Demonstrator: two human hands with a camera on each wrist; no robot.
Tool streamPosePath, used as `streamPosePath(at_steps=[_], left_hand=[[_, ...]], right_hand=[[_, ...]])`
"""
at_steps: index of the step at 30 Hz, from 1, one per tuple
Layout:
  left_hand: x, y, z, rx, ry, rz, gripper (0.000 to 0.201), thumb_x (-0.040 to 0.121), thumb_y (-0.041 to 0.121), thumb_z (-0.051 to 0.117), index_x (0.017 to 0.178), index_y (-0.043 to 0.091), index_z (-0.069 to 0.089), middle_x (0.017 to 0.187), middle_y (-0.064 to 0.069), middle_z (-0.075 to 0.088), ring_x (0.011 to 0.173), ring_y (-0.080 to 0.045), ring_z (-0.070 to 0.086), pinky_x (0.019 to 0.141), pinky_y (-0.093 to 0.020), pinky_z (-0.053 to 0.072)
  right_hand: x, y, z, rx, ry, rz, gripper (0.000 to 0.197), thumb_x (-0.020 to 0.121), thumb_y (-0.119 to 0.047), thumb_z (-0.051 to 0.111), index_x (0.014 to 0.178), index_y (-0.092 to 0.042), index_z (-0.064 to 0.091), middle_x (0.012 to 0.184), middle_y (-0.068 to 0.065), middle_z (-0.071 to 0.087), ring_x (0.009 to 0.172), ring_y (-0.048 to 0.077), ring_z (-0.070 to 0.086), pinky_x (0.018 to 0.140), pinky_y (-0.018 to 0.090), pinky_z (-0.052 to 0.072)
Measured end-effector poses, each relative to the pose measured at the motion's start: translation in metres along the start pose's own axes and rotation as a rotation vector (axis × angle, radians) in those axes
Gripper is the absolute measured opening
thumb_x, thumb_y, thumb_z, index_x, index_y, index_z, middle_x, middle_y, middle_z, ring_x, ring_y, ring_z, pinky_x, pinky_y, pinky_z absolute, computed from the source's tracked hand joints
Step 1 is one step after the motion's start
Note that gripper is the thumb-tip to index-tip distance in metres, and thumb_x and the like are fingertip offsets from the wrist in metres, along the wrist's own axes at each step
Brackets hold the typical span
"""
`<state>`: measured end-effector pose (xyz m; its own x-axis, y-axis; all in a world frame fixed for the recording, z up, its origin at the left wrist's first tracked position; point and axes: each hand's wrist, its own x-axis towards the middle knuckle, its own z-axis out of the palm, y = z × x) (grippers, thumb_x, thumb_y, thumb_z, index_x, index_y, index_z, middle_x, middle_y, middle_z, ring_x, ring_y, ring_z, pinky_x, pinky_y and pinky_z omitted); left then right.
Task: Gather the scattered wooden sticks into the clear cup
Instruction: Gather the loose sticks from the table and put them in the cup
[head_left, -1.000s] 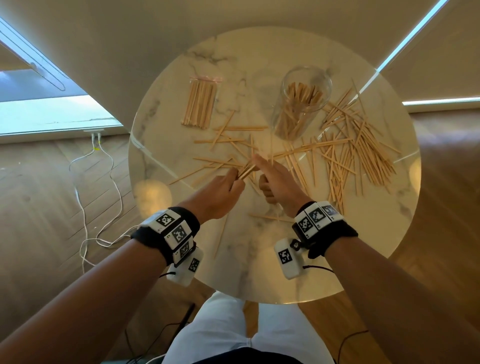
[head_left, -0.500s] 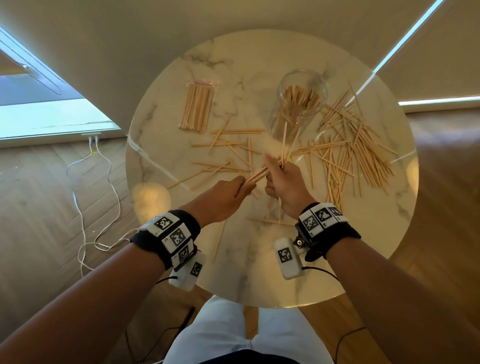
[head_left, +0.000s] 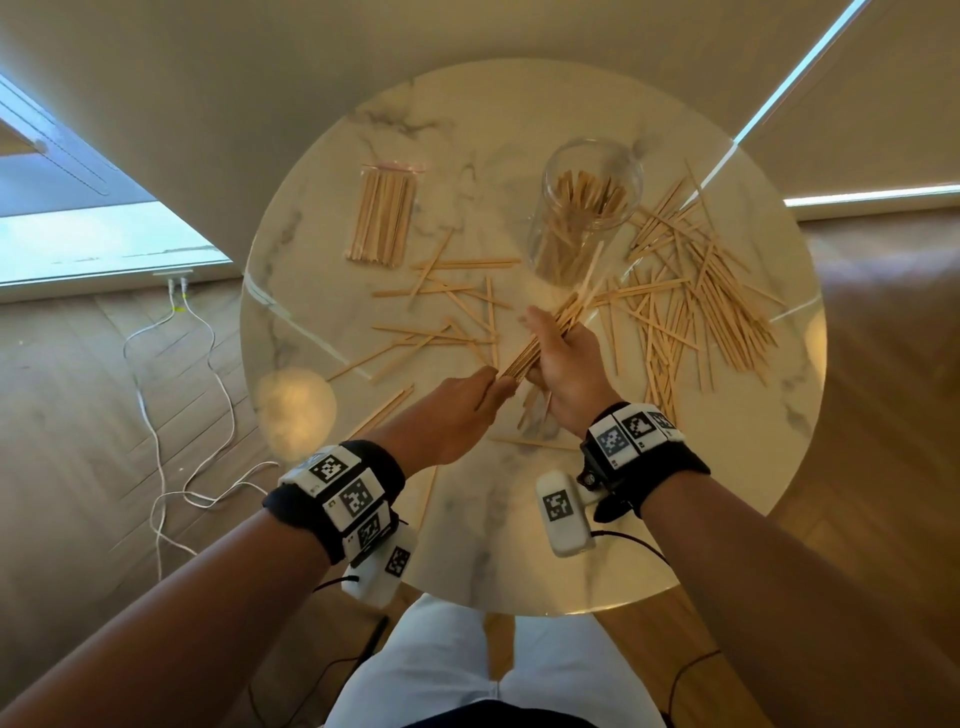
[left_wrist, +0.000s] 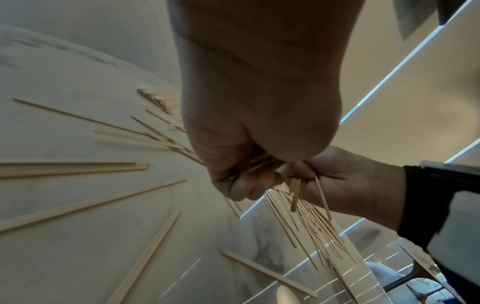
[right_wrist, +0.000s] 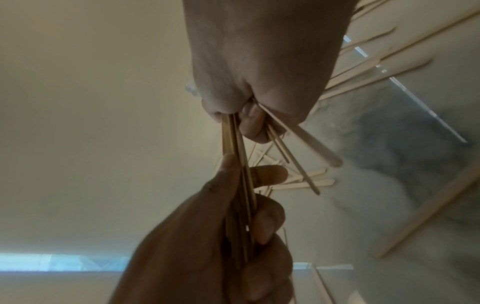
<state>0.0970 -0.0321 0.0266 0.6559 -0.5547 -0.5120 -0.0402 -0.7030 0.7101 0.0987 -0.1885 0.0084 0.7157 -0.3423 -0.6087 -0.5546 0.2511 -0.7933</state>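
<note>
A bundle of wooden sticks (head_left: 546, 332) slants above the middle of the round marble table (head_left: 467, 545). My right hand (head_left: 563, 364) grips the bundle around its middle. My left hand (head_left: 467, 402) pinches its near end (right_wrist: 240, 185) between thumb and fingers. The far tips of the bundle point toward the clear cup (head_left: 584, 208), which stands at the back and holds several sticks. Loose sticks (head_left: 691, 301) lie in a heap right of the cup, and more scattered sticks (head_left: 447, 317) lie left of my hands.
A clear bag of sticks (head_left: 384, 215) lies at the back left of the table. A few single sticks (head_left: 535, 443) lie near the front, between my wrists. White cables (head_left: 171, 415) trail on the wooden floor to the left.
Both hands have lifted and shifted right toward the cup. The bundle has grown longer in view and now tilts up with its tips near the cup's base.
</note>
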Motion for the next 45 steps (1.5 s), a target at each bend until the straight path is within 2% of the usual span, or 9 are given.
streamPosePath(at_steps=[4, 7, 9, 15, 21, 27, 34, 38, 45], left_hand=[[0.000, 0.002, 0.005, -0.007, 0.041, 0.012, 0.046, 0.110, 0.045, 0.024, 0.116, 0.018, 0.060, 0.088, 0.009, 0.057, 0.077, -0.006, 0.056, 0.066, -0.021, 0.040], [0.002, 0.001, 0.011, -0.064, 0.036, 0.026, 0.042, 0.110, 0.041, 0.025, 0.109, 0.019, 0.061, 0.086, -0.003, 0.062, 0.078, -0.023, 0.060, 0.069, -0.032, 0.046], [0.003, 0.001, 0.013, -0.098, 0.063, 0.051, 0.041, 0.107, 0.042, 0.025, 0.105, 0.023, 0.062, 0.083, -0.002, 0.063, 0.078, -0.024, 0.060, 0.072, -0.036, 0.048], [0.001, 0.004, 0.008, 0.030, 0.157, 0.161, 0.048, 0.105, 0.055, 0.025, 0.103, 0.022, 0.060, 0.088, 0.005, 0.067, 0.080, -0.014, 0.062, 0.074, -0.035, 0.053], [0.000, -0.002, 0.013, -0.257, 0.351, 0.116, 0.045, 0.106, 0.055, 0.031, 0.106, 0.019, 0.058, 0.095, 0.002, 0.066, 0.085, -0.015, 0.066, 0.081, -0.042, 0.057], [0.020, 0.017, 0.017, -0.933, 0.443, 0.040, 0.069, 0.096, 0.065, 0.030, 0.121, 0.006, 0.056, 0.110, -0.010, 0.063, 0.105, -0.023, 0.064, 0.095, -0.039, 0.052], [0.011, 0.034, 0.012, -1.102, 0.569, 0.229, 0.073, 0.097, 0.061, 0.032, 0.129, -0.003, 0.050, 0.116, -0.015, 0.063, 0.115, -0.029, 0.060, 0.108, -0.049, 0.046], [0.007, 0.041, 0.013, -0.946, 0.630, 0.308, 0.078, 0.096, 0.075, 0.033, 0.124, 0.004, 0.052, 0.125, -0.027, 0.056, 0.112, -0.041, 0.054, 0.109, -0.065, 0.038], [0.008, 0.017, -0.021, -0.659, 0.600, 0.440, 0.061, 0.107, 0.050, 0.024, 0.137, 0.004, 0.051, 0.138, -0.011, 0.057, 0.134, -0.023, 0.051, 0.117, -0.050, 0.037]], right_hand=[[-0.003, -0.001, 0.001, 0.095, 0.005, -0.006, 0.035, 0.100, -0.034, 0.063, 0.080, -0.006, 0.066, 0.065, 0.004, 0.057, 0.046, 0.012, 0.054, 0.049, 0.025, 0.045], [-0.005, -0.005, 0.003, 0.110, 0.033, -0.024, 0.044, 0.102, -0.034, 0.061, 0.063, -0.014, 0.065, 0.057, 0.003, 0.058, 0.046, 0.014, 0.052, 0.050, 0.026, 0.044], [-0.005, -0.009, 0.004, 0.146, 0.097, -0.018, 0.038, 0.102, -0.035, 0.059, 0.072, -0.012, 0.060, 0.055, 0.001, 0.057, 0.046, 0.012, 0.053, 0.051, 0.026, 0.046], [-0.005, -0.017, 0.003, 0.328, 0.159, -0.078, 0.030, 0.104, -0.031, 0.054, 0.083, -0.008, 0.054, 0.054, 0.002, 0.051, 0.057, 0.017, 0.060, 0.087, 0.043, 0.057], [-0.013, -0.030, -0.002, 0.692, 0.143, -0.071, 0.029, 0.106, -0.035, 0.053, 0.089, -0.012, 0.047, 0.058, 0.002, 0.041, 0.045, 0.015, 0.044, 0.047, 0.029, 0.048], [-0.033, -0.036, 0.020, 0.896, 0.054, 0.007, 0.042, 0.104, -0.043, 0.055, 0.072, -0.018, 0.043, 0.059, -0.004, 0.033, 0.050, 0.010, 0.034, 0.050, 0.025, 0.039], [-0.043, -0.054, 0.025, 0.985, -0.019, 0.033, 0.046, 0.101, -0.048, 0.056, 0.069, -0.018, 0.042, 0.059, -0.004, 0.033, 0.047, 0.010, 0.036, 0.049, 0.025, 0.043], [-0.054, -0.045, 0.027, 0.892, -0.090, 0.111, 0.048, 0.103, -0.047, 0.053, 0.067, -0.019, 0.039, 0.056, -0.004, 0.032, 0.046, 0.010, 0.035, 0.048, 0.024, 0.042], [-0.055, -0.033, -0.001, 0.237, -0.236, 0.138, 0.041, 0.103, -0.031, 0.061, 0.068, -0.024, 0.041, 0.055, -0.003, 0.029, 0.047, 0.011, 0.026, 0.045, 0.025, 0.028]])
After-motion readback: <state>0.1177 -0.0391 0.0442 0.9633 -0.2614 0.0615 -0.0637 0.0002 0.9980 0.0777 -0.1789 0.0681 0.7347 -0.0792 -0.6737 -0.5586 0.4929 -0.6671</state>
